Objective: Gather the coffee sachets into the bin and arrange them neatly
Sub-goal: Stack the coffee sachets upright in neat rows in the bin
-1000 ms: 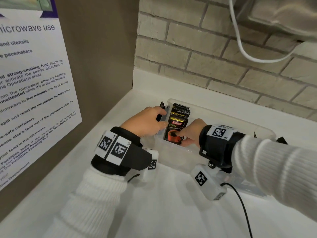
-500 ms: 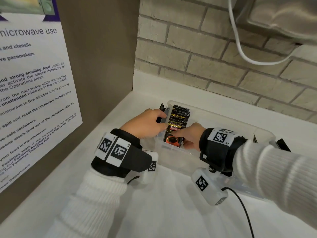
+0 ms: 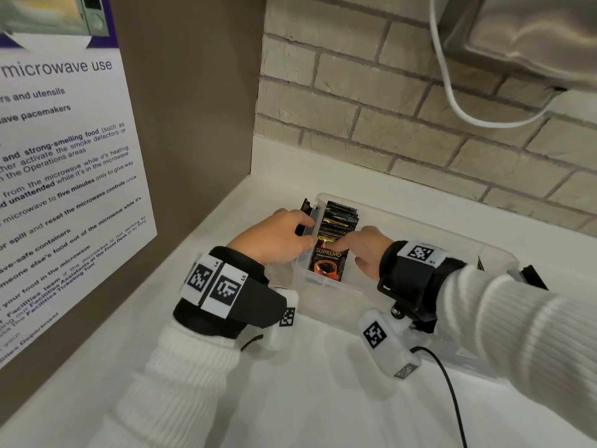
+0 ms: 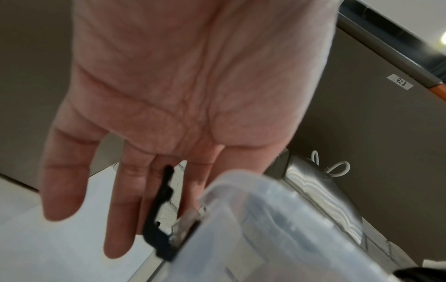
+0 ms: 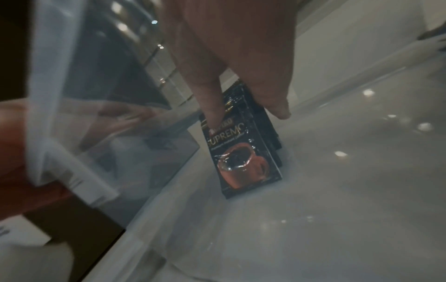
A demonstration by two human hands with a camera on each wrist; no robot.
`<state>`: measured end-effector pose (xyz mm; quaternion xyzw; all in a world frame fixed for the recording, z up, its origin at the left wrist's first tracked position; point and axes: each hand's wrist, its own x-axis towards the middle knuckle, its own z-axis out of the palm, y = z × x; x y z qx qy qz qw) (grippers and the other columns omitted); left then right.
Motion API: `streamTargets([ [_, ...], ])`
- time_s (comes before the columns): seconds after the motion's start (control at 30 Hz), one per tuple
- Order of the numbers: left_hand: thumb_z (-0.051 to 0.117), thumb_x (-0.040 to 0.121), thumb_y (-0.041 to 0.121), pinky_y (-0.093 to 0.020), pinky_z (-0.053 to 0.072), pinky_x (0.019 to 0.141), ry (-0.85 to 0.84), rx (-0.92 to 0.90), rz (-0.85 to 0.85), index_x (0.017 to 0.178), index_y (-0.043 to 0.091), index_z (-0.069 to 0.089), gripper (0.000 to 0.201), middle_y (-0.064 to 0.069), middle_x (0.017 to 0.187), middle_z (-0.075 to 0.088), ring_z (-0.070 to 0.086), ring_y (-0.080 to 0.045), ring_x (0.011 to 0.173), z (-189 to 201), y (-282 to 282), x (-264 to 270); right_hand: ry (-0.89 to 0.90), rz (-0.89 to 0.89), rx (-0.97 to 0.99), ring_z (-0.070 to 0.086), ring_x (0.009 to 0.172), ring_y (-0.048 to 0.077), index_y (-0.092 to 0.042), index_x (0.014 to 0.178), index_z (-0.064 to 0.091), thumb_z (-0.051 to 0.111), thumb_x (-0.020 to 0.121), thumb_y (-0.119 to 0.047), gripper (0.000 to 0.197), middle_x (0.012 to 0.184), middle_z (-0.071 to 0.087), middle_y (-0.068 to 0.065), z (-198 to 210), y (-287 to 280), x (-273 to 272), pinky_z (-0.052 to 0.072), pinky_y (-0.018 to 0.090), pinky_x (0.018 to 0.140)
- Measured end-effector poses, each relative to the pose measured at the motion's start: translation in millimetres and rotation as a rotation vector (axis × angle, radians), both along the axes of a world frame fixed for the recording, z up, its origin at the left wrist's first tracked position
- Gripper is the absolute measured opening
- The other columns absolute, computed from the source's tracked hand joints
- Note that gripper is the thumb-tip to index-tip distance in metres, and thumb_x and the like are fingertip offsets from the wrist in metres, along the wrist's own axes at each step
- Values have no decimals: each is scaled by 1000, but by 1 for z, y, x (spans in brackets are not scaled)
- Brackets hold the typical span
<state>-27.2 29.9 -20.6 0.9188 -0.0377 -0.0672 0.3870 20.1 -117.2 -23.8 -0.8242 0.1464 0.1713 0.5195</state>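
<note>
A clear plastic bin stands on the white counter, with a black latch at its left end. A stack of black coffee sachets lies flat in that left end, the top one printed SUPREMO with an orange cup. My right hand is inside the bin, its index fingertip pressing on the top sachet and the thumb beside the stack. My left hand rests over the bin's left end. Its fingers lie straight around the latch, outside the bin wall.
A brown side panel with a microwave-use poster closes the left. A brick wall runs behind, with a white cable and a metal appliance above. The bin's right end has a second black latch. A black wire trails over the counter.
My right index finger has slid along the top sachet toward the far end, uncovering the SUPREMO print and cup. The left hand has stayed at the bin's latch end.
</note>
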Motion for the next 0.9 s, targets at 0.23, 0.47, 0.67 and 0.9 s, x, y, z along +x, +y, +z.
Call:
streamTargets([
  [0.23,50,94,32,-29,39,99,2,2,-1,137,21,43,44,-5,144,38,47,-19,123,-1,1,1,-9,46,44,52,118,31,-2,127,48,74,65,8,68,124,58,16,-6,0,7,42,40,99],
  [0.47,49,94,32,-26,39,94,3,-7,1,137,20,41,45,-4,144,38,47,-19,123,-1,0,1,19,11,-12,37,131,29,2,133,37,71,75,5,67,136,46,16,4,-3,-2,33,35,105],
  [0.67,50,94,33,-27,38,95,-1,-45,9,138,20,41,47,-2,145,39,45,-18,126,-2,0,3,49,181,-161,33,135,25,-4,143,24,71,80,-7,79,146,34,12,31,-37,-19,32,34,110],
  [0.9,55,91,31,-32,35,104,-42,0,12,139,20,39,52,-5,145,32,38,-23,131,-6,-5,7,-10,511,-605,56,113,15,-16,137,41,55,91,-16,48,128,57,1,89,-105,-30,43,27,99],
])
